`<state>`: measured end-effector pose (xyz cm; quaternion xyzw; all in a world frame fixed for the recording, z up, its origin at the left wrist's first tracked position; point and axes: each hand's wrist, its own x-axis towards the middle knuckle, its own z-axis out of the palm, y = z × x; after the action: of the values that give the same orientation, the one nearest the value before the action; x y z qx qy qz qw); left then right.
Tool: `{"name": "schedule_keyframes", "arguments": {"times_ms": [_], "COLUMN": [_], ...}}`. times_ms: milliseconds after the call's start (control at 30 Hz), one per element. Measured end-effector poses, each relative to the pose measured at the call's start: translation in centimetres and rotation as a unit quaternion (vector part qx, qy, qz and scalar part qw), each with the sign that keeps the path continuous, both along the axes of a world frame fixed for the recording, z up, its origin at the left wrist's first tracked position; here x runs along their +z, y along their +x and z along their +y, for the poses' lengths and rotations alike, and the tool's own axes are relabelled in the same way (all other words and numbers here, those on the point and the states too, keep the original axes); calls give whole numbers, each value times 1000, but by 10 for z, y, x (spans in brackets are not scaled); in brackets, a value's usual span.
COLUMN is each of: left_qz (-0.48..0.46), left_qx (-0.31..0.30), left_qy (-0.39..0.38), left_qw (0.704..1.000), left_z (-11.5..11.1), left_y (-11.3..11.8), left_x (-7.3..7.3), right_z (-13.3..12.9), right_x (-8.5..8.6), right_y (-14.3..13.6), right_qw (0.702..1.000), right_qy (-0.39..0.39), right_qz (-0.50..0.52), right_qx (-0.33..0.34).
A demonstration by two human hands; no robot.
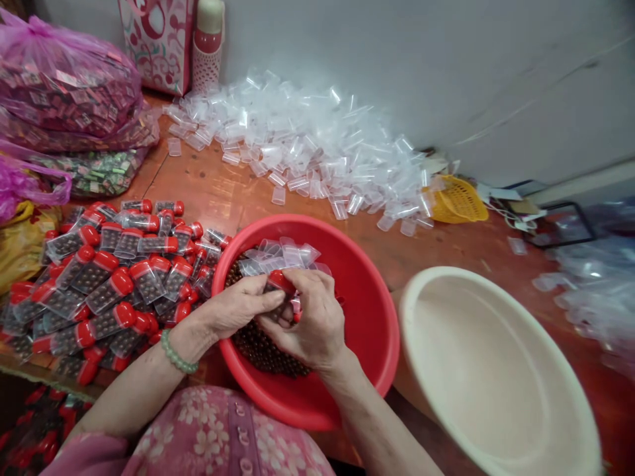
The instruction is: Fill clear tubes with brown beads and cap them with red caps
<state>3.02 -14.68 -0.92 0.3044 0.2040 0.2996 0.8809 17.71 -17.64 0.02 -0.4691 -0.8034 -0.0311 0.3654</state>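
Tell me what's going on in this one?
Over a red basin holding small dark beads and empty clear containers, a person's left hand and right hand are on a small container with a red cap. Bead-filled, red-capped containers are piled left of the basin, and a heap of clear empties lies beyond it.

Soft, dimmish light; right edge seemingly blurred.
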Motion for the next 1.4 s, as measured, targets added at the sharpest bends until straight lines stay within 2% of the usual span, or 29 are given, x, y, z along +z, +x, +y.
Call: {"name": "schedule_keyframes", "arguments": {"times_ms": [100, 167, 200, 233, 300, 367, 467, 600, 700, 867, 1033, 1133, 1267, 1333, 1400], "left_qz": [0, 28, 43, 55, 60, 61, 66, 29, 8, 47, 133, 175, 239, 288, 343], "left_qx": [13, 47, 69, 95, 147, 171, 134, 50, 23, 79, 159, 211, 208, 211, 213], "left_qy": [-20, -42, -53, -61, -67, -71, -63, -69, -94, -114, -157, -139, -107, -61, 18], "left_qw": [1000, 998, 995, 992, 985, 981, 987, 996, 995, 989, 966, 952, 942, 932, 915], "left_z": [2, 4, 4, 5, 6, 6, 6, 9, 13, 15, 9, 4, -2, -5, -7], "left_y": [1, 2, 3, 4, 5, 5, 5, 5, 7, 13, 21, 24, 24, 23, 21], "left_x": [0, -1, -1, -1, -1, 0, 1, 2, 2, 3, 11, 14, 14, 13, 10], "right_z": [5, 9, 10, 11, 12, 12, 11, 11, 11, 10, 8, 6, 2, 0, -1], "right_x": [-1, -2, -3, -4, -7, -8, -8, -8, -9, -9, -10, -10, -11, -12, -13], "right_y": [12, 21, 23, 25, 24, 20, 14, 9, 7, 1, -4, -6, -7, -6, -7], "right_qw": [995, 977, 972, 976, 993, 997, 995, 1000, 1000, 999, 999, 999, 998, 996, 995], "right_qy": [-13, 26, 45, 56, 44, 35, 33, 2, -1, -17, -21, -14, 26, 48, 66], "right_qz": [91, 176, 186, 167, 83, 41, 42, 12, 13, 1, -11, -27, -51, -59, -64], "right_qx": [-44, -116, -134, -126, -67, -50, -79, -22, -8, 27, 35, 34, 35, 36, 40]}}
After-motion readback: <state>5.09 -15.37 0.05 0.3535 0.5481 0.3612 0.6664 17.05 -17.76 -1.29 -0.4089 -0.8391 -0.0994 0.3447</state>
